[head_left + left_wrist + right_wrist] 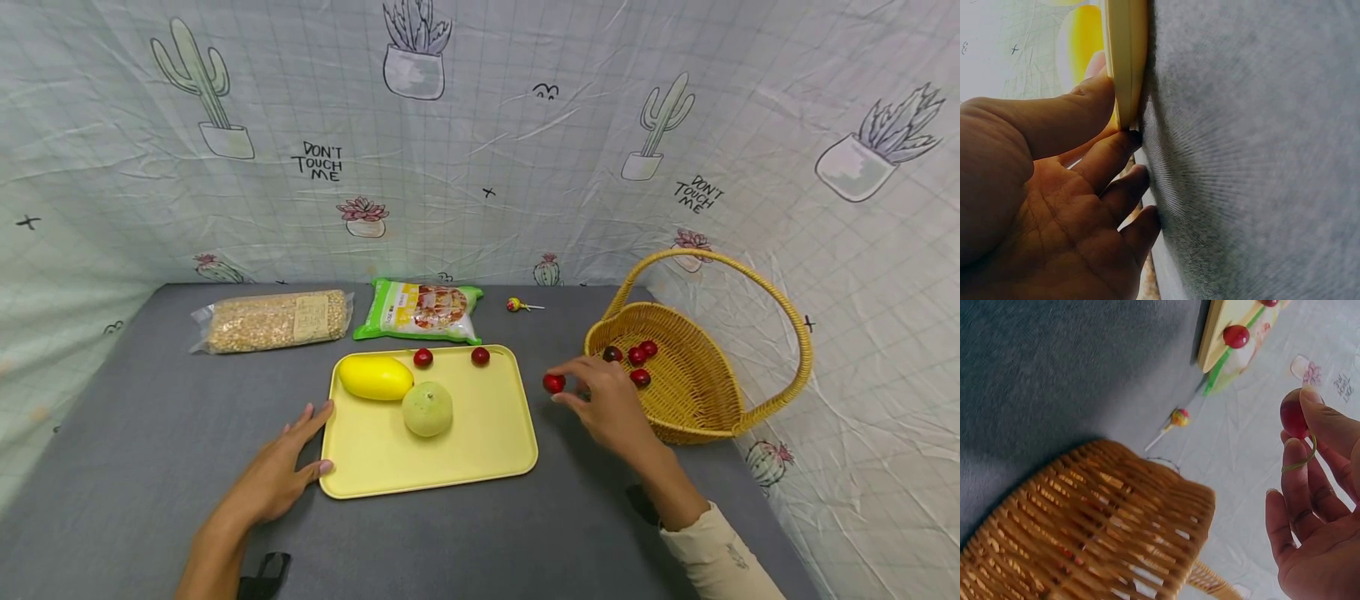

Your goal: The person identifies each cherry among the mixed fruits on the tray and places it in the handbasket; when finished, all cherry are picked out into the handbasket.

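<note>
Between thumb and fingers, my right hand [611, 404] pinches a dark red cherry [553, 383], just left of the wicker basket [693, 435]; the right wrist view shows the cherry [1294, 414] with a green stem. Several cherries [637, 357] lie inside the basket. My left hand [273, 475] touches the left edge of the yellow tray [480, 433], thumb and fingers spread; in the left wrist view its thumb rests on the tray rim [1124, 62]. On the tray are a yellow fruit [375, 377], a round green fruit [427, 409] and two cherries [423, 357].
Behind the tray lie a clear bag of grains [262, 323] and a green-edged packet [420, 311]. A lollipop [514, 305] lies right of the packet. The basket's tall handle [787, 321] arches up at the right. A patterned cloth hangs behind the grey table [465, 542].
</note>
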Motion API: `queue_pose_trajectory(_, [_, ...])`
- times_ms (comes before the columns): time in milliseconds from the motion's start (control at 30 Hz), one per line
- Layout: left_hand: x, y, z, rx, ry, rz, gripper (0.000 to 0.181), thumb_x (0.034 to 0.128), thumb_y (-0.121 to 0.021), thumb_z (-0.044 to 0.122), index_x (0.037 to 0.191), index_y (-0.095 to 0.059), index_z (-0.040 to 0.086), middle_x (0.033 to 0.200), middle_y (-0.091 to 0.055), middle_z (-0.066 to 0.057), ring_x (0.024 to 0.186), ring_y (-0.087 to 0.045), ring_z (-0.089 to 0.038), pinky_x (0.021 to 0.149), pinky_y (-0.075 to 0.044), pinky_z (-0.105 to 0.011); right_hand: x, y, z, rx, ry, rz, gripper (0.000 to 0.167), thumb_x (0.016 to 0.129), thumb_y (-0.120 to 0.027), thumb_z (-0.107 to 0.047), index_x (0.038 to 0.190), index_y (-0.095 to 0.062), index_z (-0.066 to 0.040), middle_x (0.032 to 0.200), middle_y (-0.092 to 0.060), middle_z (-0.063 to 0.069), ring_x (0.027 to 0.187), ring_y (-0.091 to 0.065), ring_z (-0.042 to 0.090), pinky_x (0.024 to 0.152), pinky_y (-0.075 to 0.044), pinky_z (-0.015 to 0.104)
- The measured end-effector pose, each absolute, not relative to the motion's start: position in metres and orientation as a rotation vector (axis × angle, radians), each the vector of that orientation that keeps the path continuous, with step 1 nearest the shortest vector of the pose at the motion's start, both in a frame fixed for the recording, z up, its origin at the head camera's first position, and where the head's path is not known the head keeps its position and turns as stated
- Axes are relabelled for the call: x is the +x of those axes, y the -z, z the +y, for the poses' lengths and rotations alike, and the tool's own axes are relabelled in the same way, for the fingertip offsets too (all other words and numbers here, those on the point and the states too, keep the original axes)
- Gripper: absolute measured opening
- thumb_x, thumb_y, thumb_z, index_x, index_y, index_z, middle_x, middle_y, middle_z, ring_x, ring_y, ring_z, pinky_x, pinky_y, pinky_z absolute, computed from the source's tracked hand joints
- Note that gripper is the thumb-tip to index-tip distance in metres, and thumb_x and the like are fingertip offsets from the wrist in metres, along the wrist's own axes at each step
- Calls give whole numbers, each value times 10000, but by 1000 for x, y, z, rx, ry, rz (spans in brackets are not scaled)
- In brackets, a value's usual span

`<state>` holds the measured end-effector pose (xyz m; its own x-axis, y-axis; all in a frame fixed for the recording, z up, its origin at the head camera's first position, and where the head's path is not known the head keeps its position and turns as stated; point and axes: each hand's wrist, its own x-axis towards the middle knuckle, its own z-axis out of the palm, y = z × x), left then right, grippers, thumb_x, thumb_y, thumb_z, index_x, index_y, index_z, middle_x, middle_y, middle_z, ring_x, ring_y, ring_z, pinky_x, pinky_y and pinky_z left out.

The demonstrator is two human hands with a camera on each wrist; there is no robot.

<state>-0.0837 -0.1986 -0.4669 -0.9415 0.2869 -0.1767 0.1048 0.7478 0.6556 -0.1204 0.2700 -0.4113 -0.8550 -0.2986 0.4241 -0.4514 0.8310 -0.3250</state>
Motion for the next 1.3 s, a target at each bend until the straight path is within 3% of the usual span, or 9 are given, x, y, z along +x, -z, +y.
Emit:
queue_pose_trajectory(300, [-83, 467, -199, 310, -989, 2681, 907, 949, -789, 203, 1697, -284, 116, 1711, -201, -353, 1526, -203, -662, 1205, -198, -815, -121, 400, 288, 553, -583, -2671, 349, 776, -952, -179, 1100, -826, -156, 948, -760, 27, 728, -612, 183, 647, -487, 296])
queue_pose_trajectory(567, [-83, 467, -199, 312, -1004, 2675, 909, 947, -789, 192, 1697, -282, 111, 1713, -194, -352, 1539, -200, -645, 1216, -189, -806, -125, 385, 305, 590, -560, -2748, 346, 768, -959, -177, 1089, -832, -151, 921, -769, 7, 700, -589, 99, 619, -496, 267])
queue_pose_trajectory(700, [-83, 467, -199, 316, -1007, 2674, 904, 947, -789, 186, 1694, -287, 105, 1714, -197, -347, 1553, -207, -620, 1227, -183, -796, -126, 377, 314, 600, -566, -2834, 332, 790, -948, -152, 1099, -828, -161, 879, -751, -22, 707, -583, 67, 632, -510, 257])
queue_pose_trajectory(933, [-84, 468, -201, 322, -987, 2684, 908, 946, -793, 211, 1694, -289, 103, 1707, -203, -357, 1530, -211, -652, 1208, -199, -811, -131, 360, 327, 634, -580, -2959, 323, 819, -926, -123, 1126, -831, -149, 987, -799, -37, 764, -649, 106, 686, -567, 272])
queue_pose_trajectory(1300, [-84, 468, -201, 321, -974, 2691, 913, 944, -794, 213, 1696, -285, 116, 1706, -214, -353, 1527, -220, -651, 1196, -204, -821, -145, 343, 346, 671, -553, -3049, 282, 828, -913, -107, 1095, -835, -153, 930, -786, -50, 777, -667, 91, 696, -561, 247])
